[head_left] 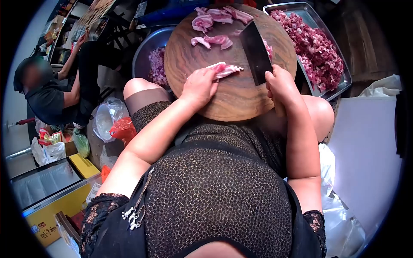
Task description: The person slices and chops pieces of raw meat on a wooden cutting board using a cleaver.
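Observation:
My right hand (282,86) grips the wooden handle of a cleaver (257,53), its broad dark blade tilted over the right part of a round wooden chopping board (189,47). Fingers bent, my left hand (199,88) holds a strip of pork (226,70) against the board. The strip's free end points toward the blade, with a gap between them. Several pink slices of fatty pork (219,16) lie at the board's far edge, and smaller pieces (219,41) sit nearer. Some meat is partly hidden behind the blade.
A metal tray (347,81) heaped with chopped meat (316,51) stands right of the board. At left, a metal bowl (140,64) holds small pinkish-purple pieces (158,64). Another person (56,90) sits at far left, near skewers (88,19). Plastic bags (107,118) lie between us.

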Demonstrator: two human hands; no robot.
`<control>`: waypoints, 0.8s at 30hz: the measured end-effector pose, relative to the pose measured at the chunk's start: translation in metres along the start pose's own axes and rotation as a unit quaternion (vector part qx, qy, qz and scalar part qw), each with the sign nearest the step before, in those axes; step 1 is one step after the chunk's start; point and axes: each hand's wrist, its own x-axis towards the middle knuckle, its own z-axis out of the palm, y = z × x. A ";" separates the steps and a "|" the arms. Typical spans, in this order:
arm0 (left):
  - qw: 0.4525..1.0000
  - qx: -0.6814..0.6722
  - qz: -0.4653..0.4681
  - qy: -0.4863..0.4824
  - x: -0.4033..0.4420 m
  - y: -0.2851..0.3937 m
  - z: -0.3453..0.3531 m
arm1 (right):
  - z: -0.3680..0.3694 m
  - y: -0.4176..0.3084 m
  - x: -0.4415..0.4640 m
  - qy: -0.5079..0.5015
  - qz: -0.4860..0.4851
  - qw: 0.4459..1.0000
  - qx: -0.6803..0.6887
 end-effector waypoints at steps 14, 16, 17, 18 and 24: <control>0.694 -0.656 -0.268 -0.127 0.066 0.017 -0.061 | 0.001 0.005 0.004 -0.005 0.011 1.000 0.011; 0.723 -0.599 -0.318 -0.131 0.045 0.017 -0.051 | 0.001 0.006 0.003 -0.004 0.004 1.000 0.009; 0.711 -0.597 -0.323 -0.184 0.029 0.000 -0.035 | 0.001 0.005 0.003 -0.001 -0.005 1.000 0.006; 0.700 -0.567 -0.400 -0.169 0.018 0.015 -0.036 | 0.000 0.005 0.003 -0.002 -0.005 1.000 0.007; 0.828 -0.266 -0.390 -0.302 -0.011 0.000 -0.042 | 0.003 0.006 0.001 -0.004 -0.002 1.000 0.016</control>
